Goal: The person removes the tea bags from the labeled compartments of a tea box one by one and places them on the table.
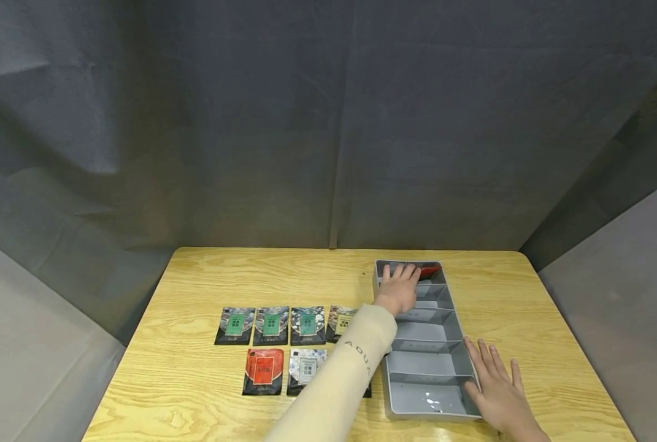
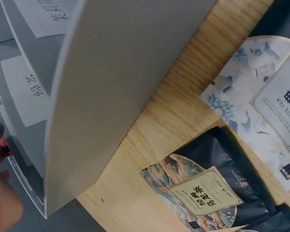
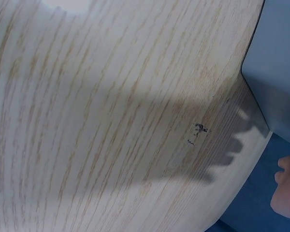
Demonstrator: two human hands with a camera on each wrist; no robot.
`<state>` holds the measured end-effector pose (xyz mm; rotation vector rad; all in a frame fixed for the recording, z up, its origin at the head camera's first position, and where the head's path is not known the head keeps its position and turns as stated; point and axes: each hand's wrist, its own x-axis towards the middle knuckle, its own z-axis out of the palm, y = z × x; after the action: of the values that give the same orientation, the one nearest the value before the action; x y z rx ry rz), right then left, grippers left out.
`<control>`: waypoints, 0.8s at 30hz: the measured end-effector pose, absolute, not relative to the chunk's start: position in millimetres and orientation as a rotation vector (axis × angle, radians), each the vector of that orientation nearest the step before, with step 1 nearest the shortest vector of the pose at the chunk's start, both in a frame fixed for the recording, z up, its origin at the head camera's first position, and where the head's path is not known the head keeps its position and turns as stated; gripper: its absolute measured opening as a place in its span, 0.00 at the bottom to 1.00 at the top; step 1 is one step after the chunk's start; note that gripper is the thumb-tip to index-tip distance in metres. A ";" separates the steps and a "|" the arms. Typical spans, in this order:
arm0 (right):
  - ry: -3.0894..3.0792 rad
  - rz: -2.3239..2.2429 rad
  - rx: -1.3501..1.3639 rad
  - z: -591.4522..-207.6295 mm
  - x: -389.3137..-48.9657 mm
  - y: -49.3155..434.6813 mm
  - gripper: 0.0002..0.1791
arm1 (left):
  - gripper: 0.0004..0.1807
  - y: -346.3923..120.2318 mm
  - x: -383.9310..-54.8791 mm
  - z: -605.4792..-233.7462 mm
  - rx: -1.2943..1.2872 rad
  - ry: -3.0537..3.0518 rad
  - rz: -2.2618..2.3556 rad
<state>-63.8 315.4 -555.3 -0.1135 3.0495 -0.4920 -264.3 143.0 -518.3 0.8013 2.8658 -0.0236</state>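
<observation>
A grey divided box (image 1: 433, 416) stands on the right of the table. My left hand (image 1: 399, 290) reaches into its far compartment, fingers spread, at a red tea packet (image 1: 430, 271) that sticks out past the index finger. In the left wrist view, fingers lie on both sides of the red tea packet (image 2: 4, 147) at the box's far end; the thumb is hidden from above. My right hand (image 1: 496, 393) lies beside the box's near right side, fingers extended, thumb at the rim. The right wrist view catches only a bit of the right hand (image 3: 287, 191).
Left of the box, tea packets lie in two rows, among them a red one (image 1: 263, 372), a white floral one (image 1: 305, 368) and a yellow-labelled one (image 2: 203, 193). My left sleeve (image 1: 350, 374) covers part of them. White labels (image 2: 26, 89) mark the box's dividers. Dark curtains (image 1: 251, 153) surround the table.
</observation>
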 end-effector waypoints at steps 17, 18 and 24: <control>3.105 -0.461 -0.132 -559.9 -63.3 316.2 0.40 | 0.22 145.6 -264.5 -526.1 0.945 3.081 -0.332; 3.107 -0.463 -0.132 -559.8 -63.3 316.2 0.40 | 0.21 145.7 -264.4 -526.0 0.949 3.084 -0.351; 3.087 -0.481 -0.127 -557.0 -64.1 315.4 0.40 | 0.15 144.4 -264.8 -524.9 0.954 3.131 -0.414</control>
<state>-64.1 315.4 -557.0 -0.1270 3.0870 -0.4814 -264.8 144.4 -524.9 0.9536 3.1305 -0.4141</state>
